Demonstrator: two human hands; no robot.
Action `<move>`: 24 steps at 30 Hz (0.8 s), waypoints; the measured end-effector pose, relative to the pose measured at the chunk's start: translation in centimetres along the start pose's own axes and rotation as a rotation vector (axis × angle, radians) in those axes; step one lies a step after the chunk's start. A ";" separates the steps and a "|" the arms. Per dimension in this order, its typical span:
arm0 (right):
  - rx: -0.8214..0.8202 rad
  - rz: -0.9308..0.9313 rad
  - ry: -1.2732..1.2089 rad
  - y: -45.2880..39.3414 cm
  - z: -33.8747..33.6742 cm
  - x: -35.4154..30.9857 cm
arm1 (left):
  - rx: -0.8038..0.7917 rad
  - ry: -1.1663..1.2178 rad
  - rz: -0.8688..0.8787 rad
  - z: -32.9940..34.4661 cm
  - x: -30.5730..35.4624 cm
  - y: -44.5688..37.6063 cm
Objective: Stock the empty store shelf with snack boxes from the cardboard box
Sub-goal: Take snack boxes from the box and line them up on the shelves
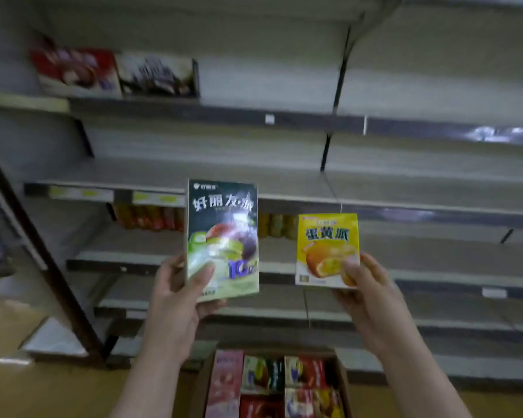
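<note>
My left hand (181, 292) grips the lower edge of a tall dark-green snack box (222, 230), held upright in front of the shelves. A smaller yellow snack box (326, 245) is held upright by my right hand (364, 285), thumb on its front. Both boxes are raised before the middle shelf (405, 203), which is bare on the right. Below, between my forearms, the open cardboard box (341, 381) holds several more snack boxes packed side by side. On the upper shelf (254, 117) at the left stand a red box (73, 70) and a dark box (157, 75).
Jars or cans (150, 217) stand at the back of a lower shelf, partly behind the green box. A dark shelf upright (43, 245) slants down the left side. The floor (58, 387) is yellowish around the cardboard box. Lower shelves run across the frame.
</note>
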State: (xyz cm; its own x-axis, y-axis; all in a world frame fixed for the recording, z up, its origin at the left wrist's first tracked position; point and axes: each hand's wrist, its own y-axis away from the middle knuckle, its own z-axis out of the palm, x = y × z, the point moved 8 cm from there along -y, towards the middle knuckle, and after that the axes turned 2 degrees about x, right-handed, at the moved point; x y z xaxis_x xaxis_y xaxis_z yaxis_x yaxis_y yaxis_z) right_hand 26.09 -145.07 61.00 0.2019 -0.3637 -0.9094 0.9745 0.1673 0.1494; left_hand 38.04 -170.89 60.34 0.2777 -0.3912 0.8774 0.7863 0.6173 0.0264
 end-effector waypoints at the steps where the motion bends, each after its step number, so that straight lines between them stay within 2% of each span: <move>1: -0.036 -0.057 0.019 0.2 1.5 -2.2 | -0.004 0.006 0.050 0.9 2.3 -0.1; 5: -0.155 -0.179 -0.017 2.9 4.6 -7.9 | -0.062 0.080 0.220 3.9 9.0 1.2; 9: -0.185 -0.181 -0.134 5.0 3.9 -9.0 | -0.113 0.141 0.257 6.2 10.6 3.3; 17: -0.038 -0.163 -0.260 5.8 -3.7 -11.4 | -0.248 0.152 0.067 14.0 5.2 5.3; 24: 0.188 -0.262 -0.318 7.5 -16.2 -15.4 | -0.390 0.170 -0.067 24.9 -1.3 7.8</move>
State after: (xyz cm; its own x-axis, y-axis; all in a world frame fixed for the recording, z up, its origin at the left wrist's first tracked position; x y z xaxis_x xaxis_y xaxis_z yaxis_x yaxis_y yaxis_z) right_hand 28.74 -123.39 69.85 -0.0623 -0.6402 -0.7657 0.9916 -0.1267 0.0252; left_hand 30.06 -148.61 71.37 0.2800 -0.5490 0.7876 0.9464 0.2954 -0.1306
